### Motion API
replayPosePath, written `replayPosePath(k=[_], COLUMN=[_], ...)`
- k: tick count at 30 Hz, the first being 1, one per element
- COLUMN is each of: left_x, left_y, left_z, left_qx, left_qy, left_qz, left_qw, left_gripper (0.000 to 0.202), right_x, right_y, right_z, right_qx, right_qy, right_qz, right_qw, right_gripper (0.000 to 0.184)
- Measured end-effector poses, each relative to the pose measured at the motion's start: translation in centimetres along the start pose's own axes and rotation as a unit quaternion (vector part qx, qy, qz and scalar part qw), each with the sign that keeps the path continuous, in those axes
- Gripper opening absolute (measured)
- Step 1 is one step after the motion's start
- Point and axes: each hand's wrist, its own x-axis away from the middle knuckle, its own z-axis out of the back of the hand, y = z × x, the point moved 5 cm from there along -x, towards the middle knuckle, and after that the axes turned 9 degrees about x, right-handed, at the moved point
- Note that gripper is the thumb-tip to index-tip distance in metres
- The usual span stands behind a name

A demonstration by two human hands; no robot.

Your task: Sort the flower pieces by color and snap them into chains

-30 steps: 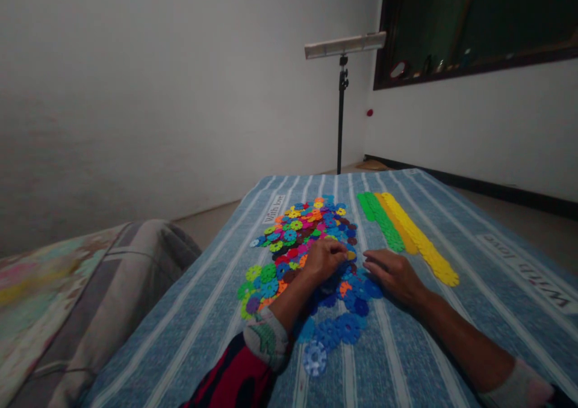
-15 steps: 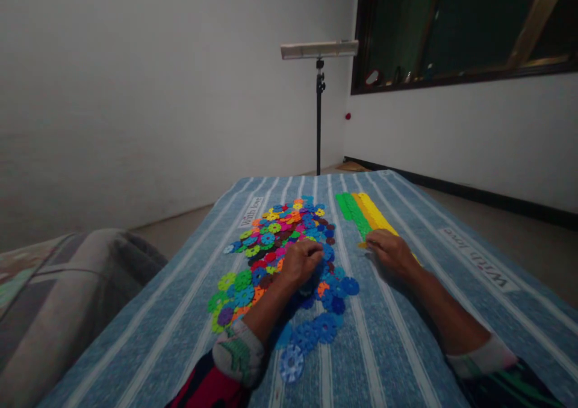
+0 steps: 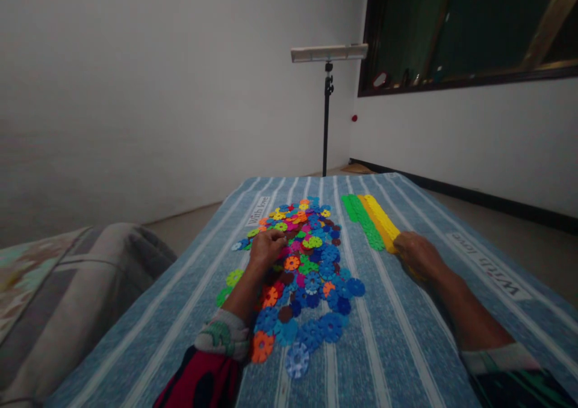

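Observation:
My left hand (image 3: 267, 250) is closed in a pinch over the left side of a heap of colourful notched plastic discs (image 3: 311, 284). Whatever lies between its fingertips is too small to make out. My right hand (image 3: 419, 255) is curled at the near part of a yellow row of overlapping discs (image 3: 379, 216), covering some of it. Its fingertips are hidden, so I cannot tell what they grip. Left of the yellow row, and touching it, runs an orange row (image 3: 383, 234). Green rows (image 3: 366, 226) lie alongside that.
A blue and white striped cloth (image 3: 379, 348) covers the table. A grey blanket-like fabric (image 3: 112, 275) bulges at the left. Beyond the far edge stands a lamp on a black pole (image 3: 326, 119), near a dark window (image 3: 487, 29).
My left hand has moved left across the heap. My right hand has shifted right, from the green row's end to the yellow row. The orange disc at its fingertips no longer shows there.

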Motion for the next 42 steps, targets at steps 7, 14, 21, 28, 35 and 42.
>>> replayPosePath(k=[7, 14, 21, 28, 35, 42], left_x=[-0.3, 0.0, 1.0, 2.8, 2.4, 2.3], left_y=[-1.6, -1.8, -1.2, 0.5, 1.3, 0.5], left_z=[1.6, 1.0, 0.0, -0.5, -0.7, 0.6], left_qx=[-0.004, -0.062, -0.113, -0.144, -0.244, -0.237], left_qy=[0.025, -0.058, -0.152, -0.214, -0.151, -0.151], left_qz=[0.004, 0.010, 0.008, -0.018, -0.030, -0.019], left_qw=[1.000, 0.996, 0.982, 0.966, 0.958, 0.960], left_gripper=[0.011, 0.009, 0.008, 0.016, 0.018, 0.013], right_x=[0.5, 0.6, 0.8, 1.1, 1.3, 1.3], right_y=[0.0, -1.5, -4.1, -5.0, -5.4, -5.5], right_z=[-0.7, -0.6, -0.1, -0.1, -0.4, -0.7], right_qx=[0.009, -0.024, -0.046, -0.043, -0.059, -0.063], right_qy=[0.013, 0.106, 0.156, 0.164, 0.182, 0.155], right_qz=[-0.023, -0.002, 0.077, 0.100, 0.115, 0.100], right_qw=[1.000, 0.994, 0.984, 0.980, 0.975, 0.981], right_gripper=[0.030, 0.029, 0.029, 0.031, 0.034, 0.034])
